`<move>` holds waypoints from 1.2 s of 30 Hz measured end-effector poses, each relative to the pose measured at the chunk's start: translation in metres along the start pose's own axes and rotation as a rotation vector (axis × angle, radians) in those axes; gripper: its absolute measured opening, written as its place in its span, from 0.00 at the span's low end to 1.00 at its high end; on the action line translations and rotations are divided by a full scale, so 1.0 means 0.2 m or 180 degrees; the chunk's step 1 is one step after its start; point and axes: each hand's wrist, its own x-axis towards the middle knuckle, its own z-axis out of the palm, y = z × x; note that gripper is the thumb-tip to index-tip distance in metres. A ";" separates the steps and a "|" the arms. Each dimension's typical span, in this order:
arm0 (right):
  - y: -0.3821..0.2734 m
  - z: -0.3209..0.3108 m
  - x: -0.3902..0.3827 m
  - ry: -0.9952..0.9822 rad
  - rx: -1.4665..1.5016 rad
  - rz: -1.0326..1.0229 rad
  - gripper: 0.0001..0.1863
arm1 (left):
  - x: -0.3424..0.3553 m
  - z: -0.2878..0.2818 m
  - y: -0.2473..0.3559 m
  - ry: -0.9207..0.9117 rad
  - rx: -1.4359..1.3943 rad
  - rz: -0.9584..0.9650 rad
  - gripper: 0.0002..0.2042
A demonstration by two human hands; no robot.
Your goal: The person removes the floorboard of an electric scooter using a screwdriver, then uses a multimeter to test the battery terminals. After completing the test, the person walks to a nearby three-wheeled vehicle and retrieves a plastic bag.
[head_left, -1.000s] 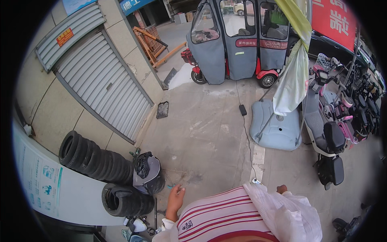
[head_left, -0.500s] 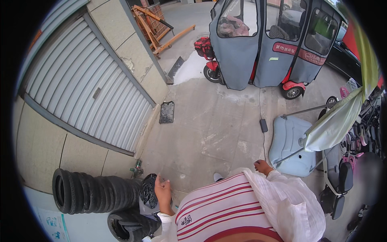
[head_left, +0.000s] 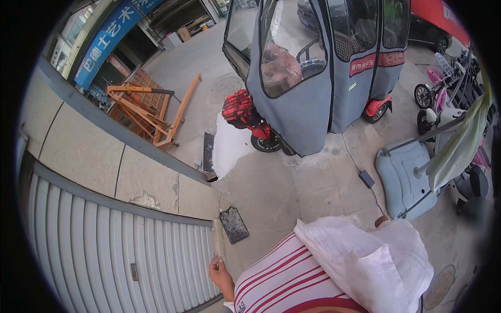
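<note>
Low in the head view, my left hand [head_left: 222,277] hangs beside the grey roller shutter [head_left: 120,250]. Its fingers are loosely bent and a little apart, with nothing visible in them. Only a small part of my right hand [head_left: 381,221] shows past the white sleeve; its fingers are hidden. A thin cord runs from a black power adapter [head_left: 367,179] on the ground toward that hand in the picture; I cannot tell whether they touch. Nearby, a black plastic tray [head_left: 234,225] lies at the foot of the wall.
Ahead stands a grey-covered three-wheeler [head_left: 305,117] with red wheel guards, beside white powder [head_left: 229,148] on the ground. An orange folding hoist [head_left: 151,112] is at the far left. On the right are a pale blue umbrella base [head_left: 404,177] and several parked bikes [head_left: 443,78].
My view has turned left and moved forward: the three-wheeler and shutter are closer, and the stacked tyres have left the picture. My right hand is now mostly covered by the sleeve.
</note>
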 end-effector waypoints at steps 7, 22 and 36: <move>-1.61 -2.42 0.79 0.2017 0.2557 -0.1255 0.16 | 1.06 0.06 0.02 0.0359 0.0411 -0.0025 0.17; -1.88 -3.06 1.60 0.0978 0.2138 0.0963 0.21 | 3.87 1.12 0.82 -0.0902 0.0561 0.0248 0.10; -2.27 -5.23 2.51 0.2106 0.3338 -0.1116 0.20 | 5.94 2.27 1.15 -0.1479 0.1455 0.0440 0.09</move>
